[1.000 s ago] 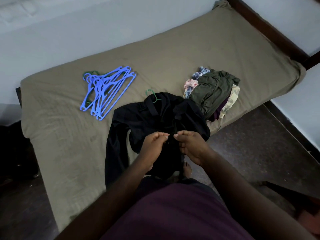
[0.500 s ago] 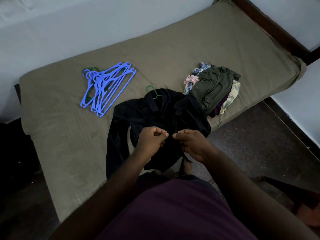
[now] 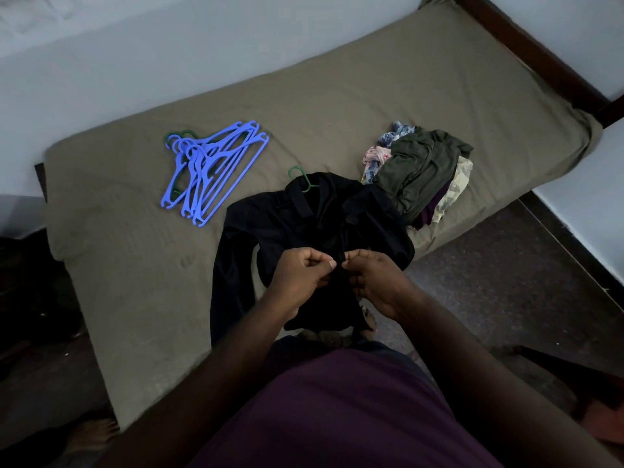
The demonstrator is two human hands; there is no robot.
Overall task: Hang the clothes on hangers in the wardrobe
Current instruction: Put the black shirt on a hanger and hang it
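A black shirt (image 3: 304, 224) lies on the bed at its near edge, with a green hanger (image 3: 301, 177) inside it; only the hook shows at the collar. My left hand (image 3: 300, 275) and my right hand (image 3: 374, 282) meet over the shirt's front. Each pinches the black fabric between thumb and fingers, close together at the placket. A bundle of blue hangers (image 3: 212, 167) lies to the left on the bed. A pile of clothes (image 3: 422, 167), olive green on top, sits to the right of the shirt.
The bed (image 3: 135, 265) has an olive sheet and a dark wooden frame (image 3: 526, 52) at the far right. Pale walls stand behind it. Dark floor (image 3: 506, 282) runs along the right side. A bare foot (image 3: 94, 434) shows at the lower left.
Both hands stayed at the shirt's front, shifting slightly up along it, fingers working the fabric. The camera view moved a little; the hangers and clothes pile lie as before.
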